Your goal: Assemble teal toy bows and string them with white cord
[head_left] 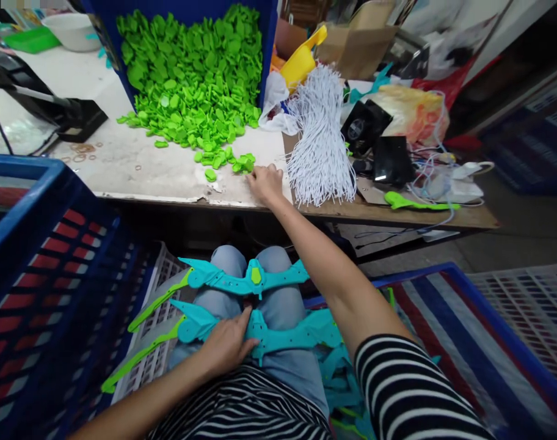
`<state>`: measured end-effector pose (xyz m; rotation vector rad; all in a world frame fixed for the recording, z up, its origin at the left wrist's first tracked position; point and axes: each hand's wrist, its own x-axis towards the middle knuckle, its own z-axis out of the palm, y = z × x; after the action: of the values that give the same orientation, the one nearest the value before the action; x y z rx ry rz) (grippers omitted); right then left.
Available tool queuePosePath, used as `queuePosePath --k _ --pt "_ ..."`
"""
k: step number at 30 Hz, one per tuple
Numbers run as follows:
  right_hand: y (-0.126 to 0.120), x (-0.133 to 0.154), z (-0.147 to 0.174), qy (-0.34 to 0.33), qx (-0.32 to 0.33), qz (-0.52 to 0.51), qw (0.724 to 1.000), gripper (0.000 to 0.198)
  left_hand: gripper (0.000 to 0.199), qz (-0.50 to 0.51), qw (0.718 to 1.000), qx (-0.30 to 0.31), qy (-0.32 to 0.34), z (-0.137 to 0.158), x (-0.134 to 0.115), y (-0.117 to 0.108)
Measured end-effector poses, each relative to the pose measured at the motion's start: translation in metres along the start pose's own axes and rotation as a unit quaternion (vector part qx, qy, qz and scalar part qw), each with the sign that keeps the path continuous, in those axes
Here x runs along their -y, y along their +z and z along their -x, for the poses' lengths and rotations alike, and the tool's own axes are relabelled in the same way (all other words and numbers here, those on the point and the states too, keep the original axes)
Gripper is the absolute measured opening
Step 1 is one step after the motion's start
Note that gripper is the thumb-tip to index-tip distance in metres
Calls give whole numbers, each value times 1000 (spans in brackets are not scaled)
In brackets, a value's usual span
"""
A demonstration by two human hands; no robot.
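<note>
Two teal toy bows with lime-green tips lie across my lap. The farther bow point(223, 280) has a small green piece set in its middle. On the nearer bow point(287, 339), my left hand point(228, 342) is closed around the part beside its center. My right hand point(265, 183) reaches to the table, fingers curled together at the edge of the loose green plastic pieces point(209, 156). Its fingertips touch or nearly touch the closest pieces; whether one is between them is hidden.
A blue bin point(267, 55) tipped toward me spills green pieces onto the table point(168, 177). White cords point(322, 140) lie bundled right of my hand. Blue crates point(44, 244) stand at left; more teal bows point(342, 379) lie low at right. A green part point(416, 201) rests near the table edge.
</note>
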<state>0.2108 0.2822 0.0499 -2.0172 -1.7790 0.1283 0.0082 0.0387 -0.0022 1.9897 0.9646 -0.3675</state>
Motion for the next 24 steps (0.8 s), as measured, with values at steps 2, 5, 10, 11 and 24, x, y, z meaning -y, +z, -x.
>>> queuePosePath --k 2,5,10,11,24 --pt "-10 -7 7 66 43 -20 997 28 67 22 999 29 -10 -10 -2 -7" --pt "-21 -22 20 121 48 -6 991 26 63 63 997 37 -7 -26 -1 -9" --pt "-22 -41 34 34 -27 4 999 17 57 124 992 28 18 -40 10 -4" --pt "-20 -43 34 -8 -26 -11 1000 15 55 135 990 28 29 -42 12 -4" --pt "-35 -21 220 -193 130 -150 961 24 42 327 940 88 -39 -50 25 -16"
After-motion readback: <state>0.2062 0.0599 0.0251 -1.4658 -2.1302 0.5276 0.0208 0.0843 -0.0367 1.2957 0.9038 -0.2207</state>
